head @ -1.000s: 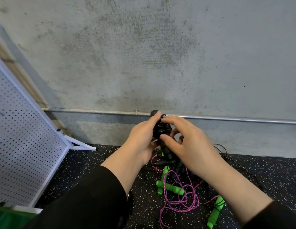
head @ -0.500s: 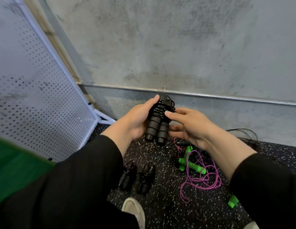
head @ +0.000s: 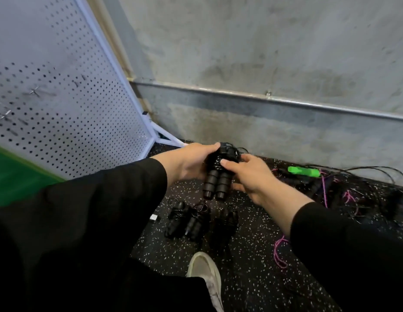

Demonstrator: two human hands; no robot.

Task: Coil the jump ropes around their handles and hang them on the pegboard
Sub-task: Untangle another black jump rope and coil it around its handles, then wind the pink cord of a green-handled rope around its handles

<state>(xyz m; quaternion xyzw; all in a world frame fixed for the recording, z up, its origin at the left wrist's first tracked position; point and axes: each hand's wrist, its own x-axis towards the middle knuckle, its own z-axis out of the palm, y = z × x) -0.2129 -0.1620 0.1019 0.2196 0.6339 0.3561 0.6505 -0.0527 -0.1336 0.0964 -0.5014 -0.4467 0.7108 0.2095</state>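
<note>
Between both hands, above speckled floor (head: 252, 278): left hand (head: 191, 164) curled round black jump rope bundle (head: 218, 174), right hand (head: 247, 174) pinching coils with thumb, remaining fingers cupped beneath. Handles side by side, ends pointing down. Risk: cord tail slips, coil unwinds before reaching pegboard (head: 68, 102) hooks at left. Coiled black ropes (head: 191, 221) below, green-handled rope (head: 304, 171) tangled at right. No readable writing.

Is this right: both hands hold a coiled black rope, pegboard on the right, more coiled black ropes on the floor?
One thing is off. The head view shows the pegboard on the left, not the right. The rest stands: left hand and right hand hold the coiled black rope, and more coiled black ropes lie on the floor.
</note>
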